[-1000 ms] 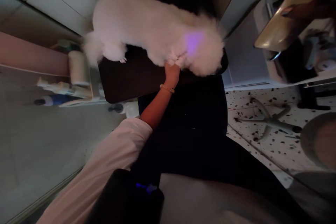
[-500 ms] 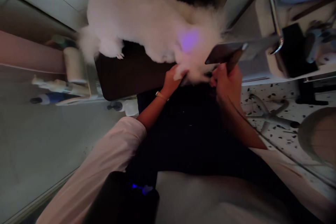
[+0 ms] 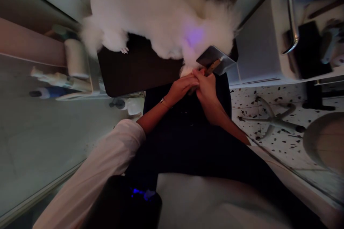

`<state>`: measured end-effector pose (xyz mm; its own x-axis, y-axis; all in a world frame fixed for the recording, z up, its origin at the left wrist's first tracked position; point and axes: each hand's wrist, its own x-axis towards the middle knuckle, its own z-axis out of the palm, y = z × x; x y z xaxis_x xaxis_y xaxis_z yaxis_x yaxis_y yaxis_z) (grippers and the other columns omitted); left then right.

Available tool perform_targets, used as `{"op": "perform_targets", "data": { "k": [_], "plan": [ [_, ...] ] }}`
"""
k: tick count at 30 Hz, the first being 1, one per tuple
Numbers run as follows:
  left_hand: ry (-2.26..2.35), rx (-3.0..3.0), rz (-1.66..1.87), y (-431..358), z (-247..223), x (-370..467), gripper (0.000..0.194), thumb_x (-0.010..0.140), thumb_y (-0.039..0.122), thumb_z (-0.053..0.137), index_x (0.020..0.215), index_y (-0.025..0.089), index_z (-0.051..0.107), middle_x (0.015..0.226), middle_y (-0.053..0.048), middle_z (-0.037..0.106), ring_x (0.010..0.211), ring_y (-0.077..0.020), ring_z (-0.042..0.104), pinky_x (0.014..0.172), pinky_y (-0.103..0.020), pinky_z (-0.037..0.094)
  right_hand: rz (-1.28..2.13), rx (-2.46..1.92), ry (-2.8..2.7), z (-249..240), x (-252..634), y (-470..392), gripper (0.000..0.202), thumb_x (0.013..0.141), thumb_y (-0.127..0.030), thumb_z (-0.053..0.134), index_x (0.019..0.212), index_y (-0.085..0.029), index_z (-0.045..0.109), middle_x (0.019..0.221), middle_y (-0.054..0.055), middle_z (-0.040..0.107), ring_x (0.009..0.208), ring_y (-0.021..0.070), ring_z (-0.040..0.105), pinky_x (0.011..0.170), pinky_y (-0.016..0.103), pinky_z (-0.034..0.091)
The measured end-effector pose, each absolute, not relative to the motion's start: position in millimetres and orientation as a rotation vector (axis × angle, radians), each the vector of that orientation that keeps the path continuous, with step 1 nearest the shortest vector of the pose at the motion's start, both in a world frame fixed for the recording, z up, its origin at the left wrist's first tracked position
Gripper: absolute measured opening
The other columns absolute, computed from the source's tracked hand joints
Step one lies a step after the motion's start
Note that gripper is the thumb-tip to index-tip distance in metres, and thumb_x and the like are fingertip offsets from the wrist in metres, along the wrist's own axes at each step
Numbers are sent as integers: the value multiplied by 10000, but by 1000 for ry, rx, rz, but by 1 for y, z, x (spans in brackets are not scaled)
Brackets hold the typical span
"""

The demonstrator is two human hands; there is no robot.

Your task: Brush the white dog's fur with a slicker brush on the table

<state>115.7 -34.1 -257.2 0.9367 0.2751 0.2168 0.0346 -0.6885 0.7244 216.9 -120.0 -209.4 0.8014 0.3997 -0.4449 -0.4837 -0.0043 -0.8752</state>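
A white fluffy dog (image 3: 145,14) stands on a dark grooming table (image 3: 137,68). Its front leg reaches down to my left hand (image 3: 184,84), whose fingers are closed around the paw. Pressed against it is my right hand (image 3: 206,84), wrapped round the wooden handle of a slicker brush (image 3: 215,59). The brush's flat, grey, rectangular head tilts up beside the dog's head, its back towards me. My fingers hide most of the paw and the lower handle.
To the right stands a white trolley (image 3: 260,43) with a metal handle (image 3: 292,18) and tools on top. Bottles (image 3: 56,91) sit in a rack at the left. A wheeled stool base (image 3: 274,120) rests on the speckled floor.
My right hand has moved left with the brush, from beside the paw to meet my left hand. The brush head has swung in front of the dog's head and chest. The view has shifted slightly.
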Motion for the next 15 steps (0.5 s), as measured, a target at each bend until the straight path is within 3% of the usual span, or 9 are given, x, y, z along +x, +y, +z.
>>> {"op": "perform_targets", "data": {
  "k": [5, 8, 11, 14, 15],
  "plan": [
    [220, 2256, 404, -35, -255, 121, 380, 1098, 424, 487, 1226, 217, 779, 1354, -76, 704, 1324, -221, 650, 1188, -405, 539, 719, -1380, 110, -214, 224, -105, 525, 745, -163, 756, 651, -232, 244, 619, -80, 344, 618, 75, 443, 688, 226, 489],
    [160, 2230, 464, -28, -243, 120, 530, 1107, 538, 391, 1200, 190, 780, 1246, -97, 754, 1233, -218, 703, 1115, -397, 584, 698, -1415, -16, -218, 232, -105, 547, 782, -254, 782, 652, -236, 251, 631, -73, 333, 619, 86, 411, 670, 239, 459],
    [222, 2246, 510, -2, -220, 121, 582, 1123, 549, 308, 1186, 180, 754, 1156, -100, 778, 1131, -201, 734, 1046, -375, 601, 586, -1509, -209, -222, 247, -112, 552, 861, -394, 742, 658, -242, 251, 657, -56, 341, 648, 101, 390, 683, 255, 433],
    [132, 2370, 562, 42, -195, 142, 506, 1102, 573, 387, 1191, 193, 709, 1192, -112, 757, 1159, -233, 701, 1085, -444, 561, 524, -1544, -309, -222, 269, -120, 551, 872, -397, 739, 650, -241, 260, 671, -47, 360, 674, 101, 361, 693, 253, 407],
    [41, 2429, 516, 57, -188, 155, 487, 1082, 582, 444, 1249, 190, 681, 1295, -124, 717, 1250, -261, 658, 1141, -491, 521, 519, -1530, -321, -220, 277, -121, 552, 863, -373, 753, 649, -240, 261, 673, -46, 366, 677, 101, 354, 689, 251, 398]
  ]
}}
